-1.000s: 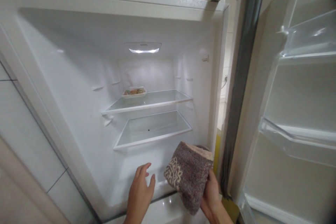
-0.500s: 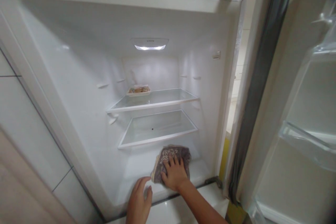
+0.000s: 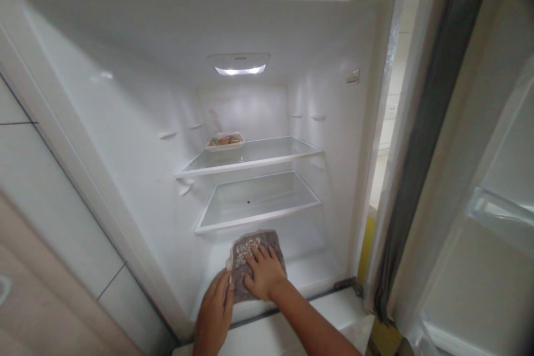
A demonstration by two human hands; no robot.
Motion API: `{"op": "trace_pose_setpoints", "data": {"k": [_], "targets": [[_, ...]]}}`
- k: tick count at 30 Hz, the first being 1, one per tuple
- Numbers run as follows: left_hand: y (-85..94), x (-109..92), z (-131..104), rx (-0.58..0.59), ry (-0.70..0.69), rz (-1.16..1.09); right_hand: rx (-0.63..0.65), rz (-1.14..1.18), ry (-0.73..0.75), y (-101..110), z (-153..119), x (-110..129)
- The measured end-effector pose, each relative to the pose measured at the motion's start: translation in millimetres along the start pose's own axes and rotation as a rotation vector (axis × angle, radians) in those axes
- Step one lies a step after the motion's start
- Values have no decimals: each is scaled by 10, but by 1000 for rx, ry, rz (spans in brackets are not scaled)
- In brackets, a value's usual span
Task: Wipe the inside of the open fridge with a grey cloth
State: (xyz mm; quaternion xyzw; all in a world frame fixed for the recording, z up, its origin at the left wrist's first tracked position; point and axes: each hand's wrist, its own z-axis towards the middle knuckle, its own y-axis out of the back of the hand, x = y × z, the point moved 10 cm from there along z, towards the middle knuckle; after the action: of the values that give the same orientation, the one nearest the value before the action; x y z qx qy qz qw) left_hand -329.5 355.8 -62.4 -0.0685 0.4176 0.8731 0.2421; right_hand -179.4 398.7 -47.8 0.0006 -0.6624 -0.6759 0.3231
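Fingers (image 3: 262, 253) of our right hand (image 3: 267, 278) lie spread and open, palm down, on a folded brown cloth (image 3: 241, 258) with a pale pattern. Our left hand (image 3: 214, 306) touches its left edge, fingers slightly bent; whether they pinch it, we cannot tell. With the lower shelf (image 3: 279, 193) as our landmark, the cloth lies below its front edge, on the fridge (image 3: 340, 189) floor. We judge the cloth light, soft and floppy, with nothing to break; it should slide easily under a flat palm, and lifting would go best by gathering its folded edge.

Above the lower shelf sits the upper shelf (image 3: 277, 148); towards its back left rests a pale tray (image 3: 225, 148) of food, its contents too small to name. A dark speck (image 3: 248, 202) marks the lower shelf itself. Well right of it we see a clear door bin (image 3: 500, 208).
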Motion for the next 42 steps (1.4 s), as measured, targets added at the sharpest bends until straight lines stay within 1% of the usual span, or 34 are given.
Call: {"op": "trace_pose_setpoints", "data": {"k": [2,5,7,9,11,13,15,17,19,21,24,28,30,32,34,37,40,42], "targets": [[-23,-46,-44,20,-73,71,-50,-28,-110,151,-103,-373],[-26,-121,-112,6,-153,159,-137,-79,-303,421,-341,-989],[-13,-160,-150,-19,-175,204,-182,-110,-397,554,-508,-1297],[-6,-193,-179,-39,-187,241,-210,-153,-445,611,-636,-1452],[-18,-223,-203,-41,-200,264,-218,-197,-458,586,-709,-1467],[-37,-231,-223,-32,-199,274,-214,-221,-443,513,-738,-1384],[-39,-224,-245,-32,-186,265,-206,-215,-408,428,-732,-1246],[-10,-220,-275,-49,-170,217,-193,-197,-363,351,-699,-1074],[56,-200,-309,-87,-135,136,-165,-170,-318,268,-636,-870],[141,-151,-344,-140,-71,58,-130,-138,-266,174,-536,-607],[236,-75,-388,-204,7,-22,-84,-66,-164,-1,-328,-95],[247,11,-412,-208,59,-84,44,-1,-31,-342,-1,579],[254,65,-429,-223,95,-100,98,-8,30,-476,154,796],[257,81,-445,-242,106,-93,132,-12,49,-548,297,863],[238,52,-447,-243,87,-52,152,-9,34,-559,430,814],[190,-9,-423,-215,58,28,151,-13,10,-498,590,699],[184,-72,-393,-204,26,93,157,-26,4,-451,636,656],[194,-136,-387,-201,-23,125,163,-40,17,-444,571,675]]}}
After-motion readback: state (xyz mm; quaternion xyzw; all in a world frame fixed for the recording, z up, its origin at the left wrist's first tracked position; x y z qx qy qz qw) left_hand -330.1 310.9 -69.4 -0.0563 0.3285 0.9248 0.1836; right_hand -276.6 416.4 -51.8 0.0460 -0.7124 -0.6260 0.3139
